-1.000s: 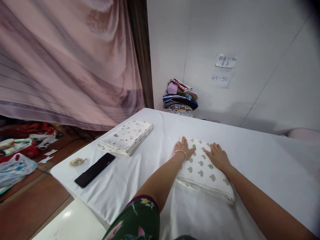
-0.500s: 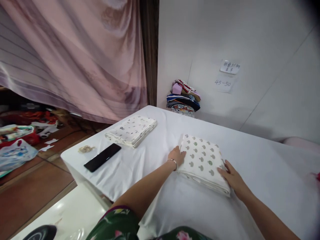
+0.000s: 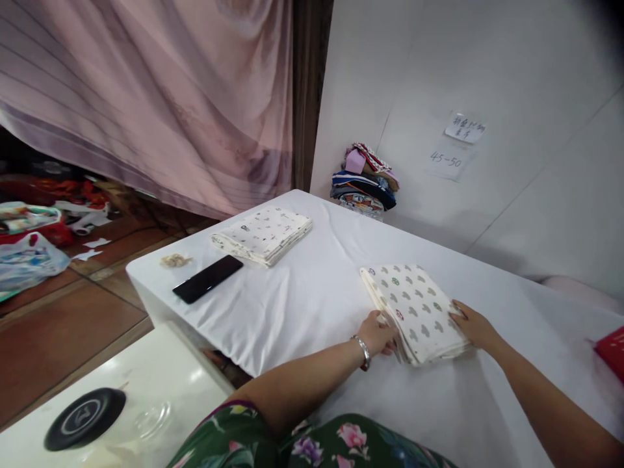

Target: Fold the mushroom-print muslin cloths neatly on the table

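A folded white cloth (image 3: 414, 309) printed with grey, green and red mushroom-like shapes lies on the white-covered table (image 3: 312, 312) in front of me. My left hand (image 3: 379, 335), with a bracelet at the wrist, pinches the near left edge of its layers. Resting on the right side of the same cloth is my right hand (image 3: 470, 325), fingers over the top and the thumb not clearly seen. Farther left lies a second folded cloth (image 3: 266, 234), white with small dark prints; neither hand touches it.
A black phone (image 3: 208, 278) and a small beige bundle (image 3: 175, 260) lie at the table's left. Stacked fabrics (image 3: 365, 182) stand by the wall. A white surface (image 3: 146, 364) holds a black round object (image 3: 85, 418). Something red (image 3: 611, 351) is at the right edge.
The mushroom-print cloth has turned and shifted slightly right in view. My left hand moved from its upper left side to the near left edge, gripping there. The whole view shifted a little.
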A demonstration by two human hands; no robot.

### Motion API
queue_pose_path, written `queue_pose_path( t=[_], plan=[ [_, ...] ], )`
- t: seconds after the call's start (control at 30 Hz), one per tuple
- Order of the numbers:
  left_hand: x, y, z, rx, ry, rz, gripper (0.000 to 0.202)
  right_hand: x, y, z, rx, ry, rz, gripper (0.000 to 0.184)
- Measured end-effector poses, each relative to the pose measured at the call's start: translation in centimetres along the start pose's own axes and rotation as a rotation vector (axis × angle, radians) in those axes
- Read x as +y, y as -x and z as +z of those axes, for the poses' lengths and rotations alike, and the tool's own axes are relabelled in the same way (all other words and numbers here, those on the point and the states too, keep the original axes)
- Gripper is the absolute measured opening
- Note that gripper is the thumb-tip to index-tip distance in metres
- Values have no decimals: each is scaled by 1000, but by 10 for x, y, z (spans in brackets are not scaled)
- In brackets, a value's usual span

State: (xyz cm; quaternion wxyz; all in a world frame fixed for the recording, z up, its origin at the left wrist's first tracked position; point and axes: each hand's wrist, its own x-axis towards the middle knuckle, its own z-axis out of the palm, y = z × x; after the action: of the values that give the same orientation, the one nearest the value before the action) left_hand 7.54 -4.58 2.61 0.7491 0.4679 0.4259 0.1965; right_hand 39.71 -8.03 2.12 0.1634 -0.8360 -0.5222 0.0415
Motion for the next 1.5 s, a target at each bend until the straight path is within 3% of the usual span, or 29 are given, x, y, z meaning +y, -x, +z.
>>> queue_pose_path(
  t=[0.13, 0.23, 0.37, 0.5, 0.6, 0.7, 0.87, 1.13, 1.5],
  plan=[
    [1, -4, -1, 9, 62, -31, 79, 2, 6, 4, -76, 47, 45, 52],
    [0, -4, 0, 1, 48, -36, 78, -10, 8, -2, -17, 106, -34, 52],
    [10, -12, -11, 84, -207, 38, 65, -65, 28, -7, 111, 18, -231, 50],
    [38, -36, -42, 296, -504, 212, 53, -130, 67, 3, -28, -174, -298, 53],
    [58, -57, -65, 407, -626, 293, 55, -152, 90, 20, -91, -160, -433, 60],
    [69, -72, -75, 452, -744, 337, 60, -150, 102, 35, -72, -42, -556, 63],
    [72, -88, -73, 405, -882, 364, 54, -139, 115, 38, 30, 99, -673, 67],
    [69, -100, -78, 390, -965, 405, 50, -140, 130, 43, 150, 184, -714, 68],
    [72, -105, -77, 397, -1194, 485, 34, -143, 132, 42, 123, 195, -700, 63]
  ],
)
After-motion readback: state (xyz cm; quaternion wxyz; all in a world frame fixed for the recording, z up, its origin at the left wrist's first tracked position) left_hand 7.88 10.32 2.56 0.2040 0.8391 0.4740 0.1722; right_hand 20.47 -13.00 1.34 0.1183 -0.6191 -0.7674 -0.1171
